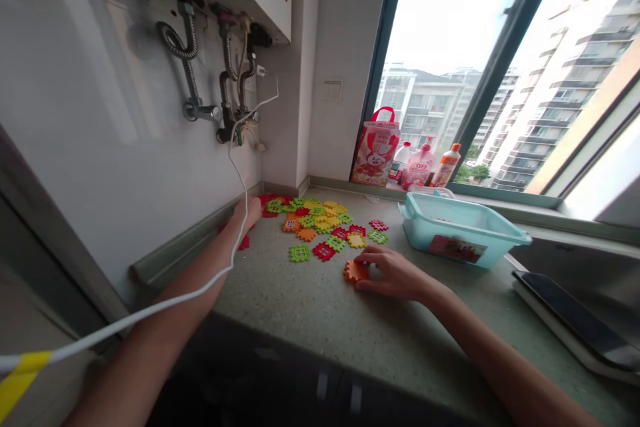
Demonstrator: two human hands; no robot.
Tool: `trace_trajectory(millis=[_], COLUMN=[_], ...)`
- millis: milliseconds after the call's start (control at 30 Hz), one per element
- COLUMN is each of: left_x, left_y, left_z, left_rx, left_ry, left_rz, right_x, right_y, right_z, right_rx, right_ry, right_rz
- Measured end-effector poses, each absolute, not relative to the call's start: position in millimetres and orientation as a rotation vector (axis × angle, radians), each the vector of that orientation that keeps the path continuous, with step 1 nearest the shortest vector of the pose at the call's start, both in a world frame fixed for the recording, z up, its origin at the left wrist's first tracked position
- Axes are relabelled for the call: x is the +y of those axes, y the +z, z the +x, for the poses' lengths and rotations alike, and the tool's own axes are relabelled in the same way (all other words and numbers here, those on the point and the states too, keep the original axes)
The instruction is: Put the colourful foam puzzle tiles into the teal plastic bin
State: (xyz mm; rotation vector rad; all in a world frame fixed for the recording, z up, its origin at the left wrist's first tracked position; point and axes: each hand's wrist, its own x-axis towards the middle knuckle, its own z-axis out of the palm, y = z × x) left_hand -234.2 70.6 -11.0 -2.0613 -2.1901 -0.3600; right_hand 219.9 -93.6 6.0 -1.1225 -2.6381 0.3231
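Note:
My right hand (393,272) rests on the counter with thumb and fingers closed around an orange interlocking plastic square (354,271), which looks stacked. My left hand (251,208) reaches to the back left, beside red plastic squares (270,208) near the wall; its fingers are mostly hidden, and a white cable crosses in front of it. Between the hands spreads a loose pile of notched plastic squares in green, yellow, orange and red. Nearest the front edge are a green square (300,253) and a red square (324,251).
A light blue plastic bin (450,213) stands on the counter (300,300) at right, beside the sink. A dark flat slab (570,313) lies at the sink's near side. Bottles and a pink bag (376,153) line the windowsill. The white cable (190,293) hangs across the left.

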Motion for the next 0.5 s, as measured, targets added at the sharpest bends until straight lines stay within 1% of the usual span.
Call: trace_trajectory(millis=[200, 500], left_x=[59.9, 39.8], left_y=[-4.1, 19.5], left_z=[-227.6, -226.8], left_rx=[-2.242, -2.153], left_ry=[-0.306, -0.498], left_rz=[-1.950, -1.807], right_x=[-96.1, -88.8], right_y=[10.1, 8.5], right_z=[219.0, 232.6], right_rx=[-2.596, -2.542], right_ry=[0.271, 0.168], right_rz=[-1.222, -1.236])
